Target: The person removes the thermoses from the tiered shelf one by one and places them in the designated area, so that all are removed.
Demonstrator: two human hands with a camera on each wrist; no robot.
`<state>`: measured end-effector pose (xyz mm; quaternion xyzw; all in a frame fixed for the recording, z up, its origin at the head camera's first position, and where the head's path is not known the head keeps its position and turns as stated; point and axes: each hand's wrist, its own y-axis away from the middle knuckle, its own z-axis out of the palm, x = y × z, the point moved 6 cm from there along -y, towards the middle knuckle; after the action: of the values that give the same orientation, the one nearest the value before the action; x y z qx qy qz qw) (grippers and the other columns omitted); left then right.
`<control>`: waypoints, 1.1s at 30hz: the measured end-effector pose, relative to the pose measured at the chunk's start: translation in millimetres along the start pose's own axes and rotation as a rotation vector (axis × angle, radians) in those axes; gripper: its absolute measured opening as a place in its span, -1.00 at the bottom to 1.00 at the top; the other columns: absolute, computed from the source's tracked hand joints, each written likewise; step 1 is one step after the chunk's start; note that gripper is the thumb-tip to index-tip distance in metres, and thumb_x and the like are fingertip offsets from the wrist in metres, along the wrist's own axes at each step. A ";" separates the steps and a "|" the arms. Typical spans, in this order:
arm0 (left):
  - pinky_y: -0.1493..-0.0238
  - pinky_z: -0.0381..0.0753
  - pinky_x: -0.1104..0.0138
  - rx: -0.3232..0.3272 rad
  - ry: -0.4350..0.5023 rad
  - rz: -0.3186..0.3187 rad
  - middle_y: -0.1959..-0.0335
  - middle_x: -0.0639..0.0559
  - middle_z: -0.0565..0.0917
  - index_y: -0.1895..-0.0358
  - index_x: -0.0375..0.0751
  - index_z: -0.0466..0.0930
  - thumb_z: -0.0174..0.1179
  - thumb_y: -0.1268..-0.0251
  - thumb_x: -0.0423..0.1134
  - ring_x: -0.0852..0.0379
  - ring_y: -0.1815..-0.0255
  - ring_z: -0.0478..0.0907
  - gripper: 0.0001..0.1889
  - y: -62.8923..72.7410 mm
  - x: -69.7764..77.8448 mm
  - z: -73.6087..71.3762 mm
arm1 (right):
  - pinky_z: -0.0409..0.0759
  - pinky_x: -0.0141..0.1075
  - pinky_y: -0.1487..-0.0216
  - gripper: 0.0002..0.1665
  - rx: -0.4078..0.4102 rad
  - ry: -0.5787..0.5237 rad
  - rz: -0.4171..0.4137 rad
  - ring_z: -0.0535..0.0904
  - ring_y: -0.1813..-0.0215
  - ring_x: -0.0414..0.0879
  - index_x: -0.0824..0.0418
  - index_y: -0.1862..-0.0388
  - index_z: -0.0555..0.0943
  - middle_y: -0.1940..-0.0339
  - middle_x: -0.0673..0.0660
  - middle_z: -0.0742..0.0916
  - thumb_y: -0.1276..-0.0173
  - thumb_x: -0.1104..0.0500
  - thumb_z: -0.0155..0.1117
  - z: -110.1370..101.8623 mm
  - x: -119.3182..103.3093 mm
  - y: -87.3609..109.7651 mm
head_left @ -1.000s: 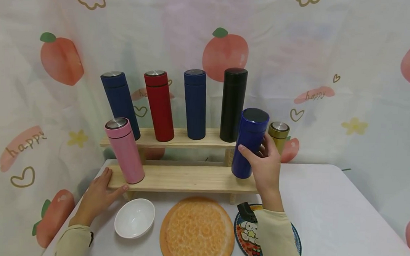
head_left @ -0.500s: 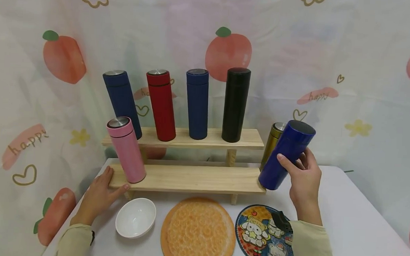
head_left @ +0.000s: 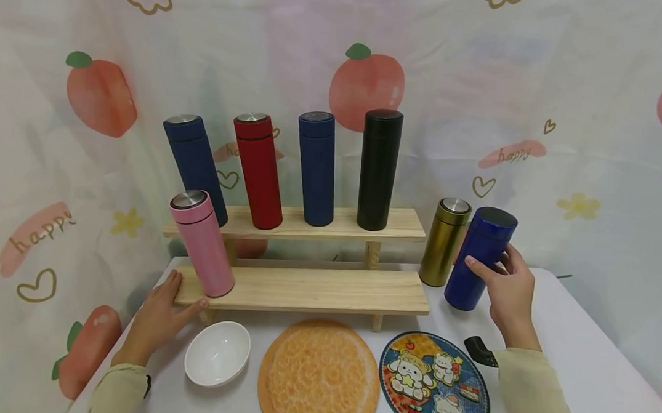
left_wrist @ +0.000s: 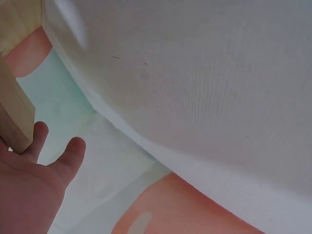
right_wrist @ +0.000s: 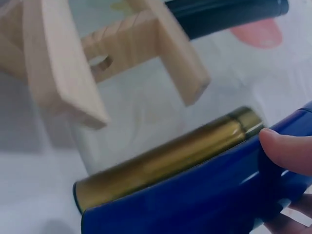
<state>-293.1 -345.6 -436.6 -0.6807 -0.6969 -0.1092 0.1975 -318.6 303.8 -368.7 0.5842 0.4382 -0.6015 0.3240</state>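
My right hand (head_left: 512,297) grips a glossy blue thermos (head_left: 480,259) around its right side, thumb in front. The thermos stands over the table just right of a gold thermos (head_left: 444,242), leaning slightly; whether its base touches the cloth I cannot tell. In the right wrist view the blue thermos (right_wrist: 195,195) partly covers the gold one (right_wrist: 165,163). My left hand (head_left: 157,316) rests on the left end of the lower wooden shelf (head_left: 327,287), thumb extended along the front edge, beside a pink thermos (head_left: 204,244). The left wrist view shows its fingers extended at the wood's end.
On the upper shelf (head_left: 341,222) stand a navy (head_left: 196,167), a red (head_left: 258,172), another blue (head_left: 316,169) and a black thermos (head_left: 379,171). In front lie a white bowl (head_left: 217,354), an orange round mat (head_left: 319,372) and a cartoon mat (head_left: 434,383).
My right hand has carried the blue thermos from above the lower shelf's right end rightward and down, past the gold thermos, which now shows fully. The left hand stays at the shelf.
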 end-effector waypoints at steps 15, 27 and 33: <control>-0.46 0.11 -0.46 -0.006 0.000 -0.022 -0.68 -0.52 -0.01 -0.66 -0.58 -0.06 0.17 -0.44 0.45 -0.62 -0.60 0.00 0.22 2.4 2.6 -1.6 | 0.14 0.21 -0.60 0.02 -0.068 0.094 -0.028 0.04 -0.72 0.36 0.14 -0.82 0.01 -0.77 0.30 0.13 -0.59 0.08 0.36 -5.9 22.5 -46.7; -0.48 0.13 -0.43 -0.015 -0.013 -0.016 -0.69 -0.51 0.00 -0.65 -0.59 -0.04 0.20 -0.45 0.41 -0.59 -0.61 0.03 0.19 0.4 3.6 1.3 | 0.09 0.19 -0.62 0.00 -0.103 0.079 -0.049 -0.04 -0.72 0.38 0.15 -0.82 -0.02 -0.79 0.30 0.07 -0.62 0.10 0.31 -5.4 41.4 -61.2; -0.48 0.13 -0.43 0.001 -0.002 -0.016 -0.69 -0.52 0.00 -0.66 -0.58 -0.06 0.19 -0.45 0.42 -0.60 -0.61 0.03 0.21 2.3 1.5 0.4 | 0.09 0.12 -0.64 0.03 -0.106 0.057 -0.079 -0.01 -0.73 0.32 0.09 -0.83 -0.05 -0.79 0.26 0.09 -0.62 0.08 0.32 -0.3 45.9 -72.5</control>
<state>-290.9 -344.0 -436.6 -0.6751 -0.7027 -0.1097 0.1961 -388.8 339.1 -403.2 0.5654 0.5011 -0.5730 0.3177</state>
